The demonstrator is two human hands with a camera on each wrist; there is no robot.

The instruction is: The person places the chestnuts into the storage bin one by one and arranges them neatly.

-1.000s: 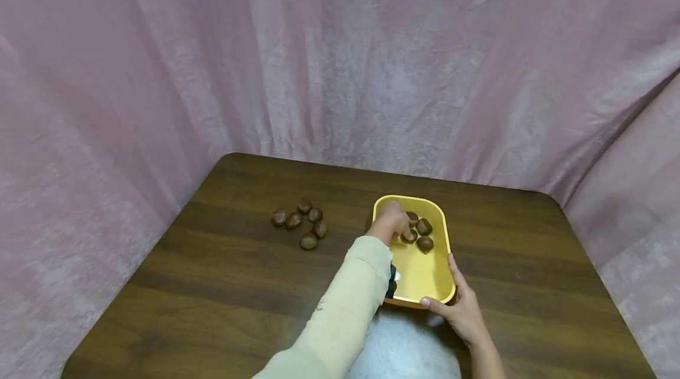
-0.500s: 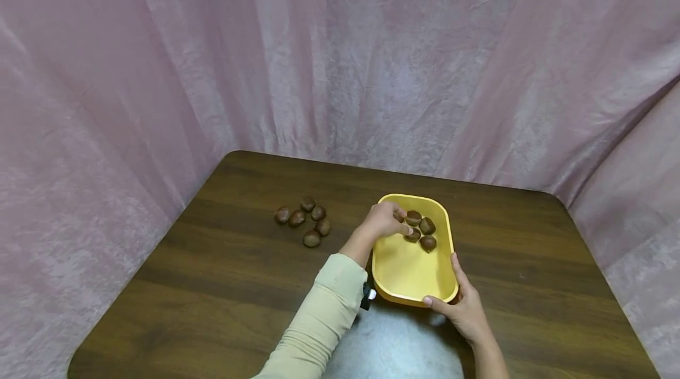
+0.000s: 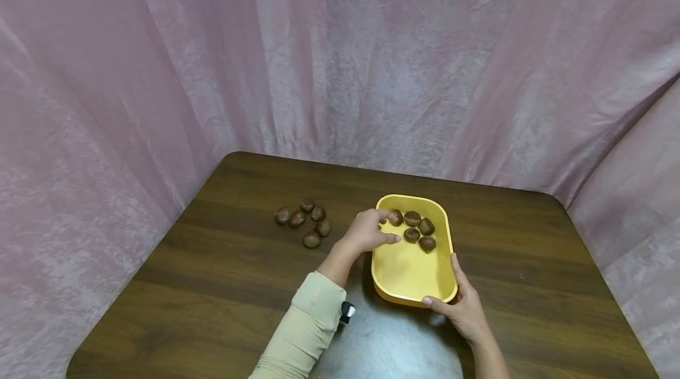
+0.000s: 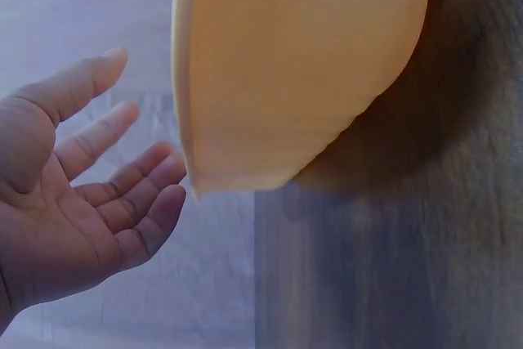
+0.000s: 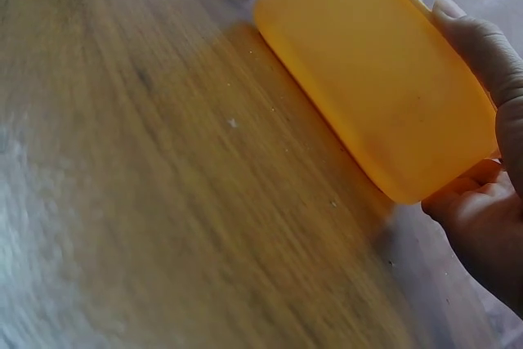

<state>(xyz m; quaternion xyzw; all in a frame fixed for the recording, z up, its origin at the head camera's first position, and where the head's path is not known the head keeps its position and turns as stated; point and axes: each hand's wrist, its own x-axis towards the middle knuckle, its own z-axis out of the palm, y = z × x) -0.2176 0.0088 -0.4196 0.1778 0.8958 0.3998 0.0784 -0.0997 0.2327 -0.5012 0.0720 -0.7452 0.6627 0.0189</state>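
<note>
Six loose chestnuts (image 3: 297, 218): they sit in a bunch on the brown table (image 3: 228, 284), left of both your hands and a bit farther out.
Nearer hand: your left hand (image 3: 366, 230) is closer to the bunch; your right hand (image 3: 467, 311) is at the other side of the yellow tub (image 3: 404, 273).
Bunch and tub: they stand apart, so side to side looks like the way that counts most.
Tub's long side: it runs away from you, nearly straight.
Left fingers: bent a little, thumb spread wide, holding nothing, over the tub's left edge. You can't tell if a fingertip touches a nut.
Right grip: your thumb is on the rim at the near right corner, fingers along the outside, holding the tub.
Five tub chestnuts (image 3: 411, 235): they lie close together toward the far end.
Nut looks: round, brown and shiny; the loose one nearest you looks paler.
Tub looks: smooth, with round corners, sitting upright.
</note>
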